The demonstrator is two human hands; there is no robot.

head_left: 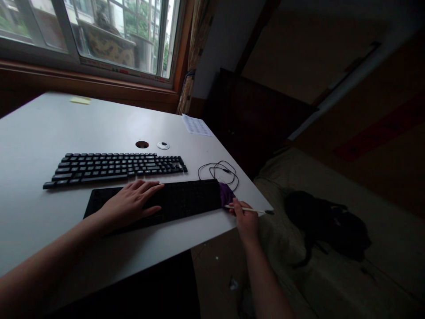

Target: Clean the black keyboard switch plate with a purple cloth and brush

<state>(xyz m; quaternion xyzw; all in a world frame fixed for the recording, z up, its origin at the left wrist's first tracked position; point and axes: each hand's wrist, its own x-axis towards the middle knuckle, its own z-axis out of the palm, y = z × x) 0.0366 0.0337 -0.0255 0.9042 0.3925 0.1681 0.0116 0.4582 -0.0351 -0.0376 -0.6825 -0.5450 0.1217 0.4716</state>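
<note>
A black keyboard base (189,197), its details too dark to make out, lies slightly tilted across the front of the white desk (109,128). My left hand (133,201) rests flat on its left half with the fingers stretched out. At the desk's right corner my right hand (245,217) grips a thin, light-handled brush (247,208), whose dark tip points right, past the desk's edge. A purple cloth (226,195) bunches at the base's right end, close to my right fingertips. Rows of black keycaps (113,166), laid out in keyboard order, stretch behind the base.
A coiled black cable (219,170) lies near the right edge. Farther back are a cable hole (142,145), its round cover (163,145), a printed sheet (197,125) and yellow paper (80,100). A dark bag-like item (327,221) lies on the bed (375,283) to the right.
</note>
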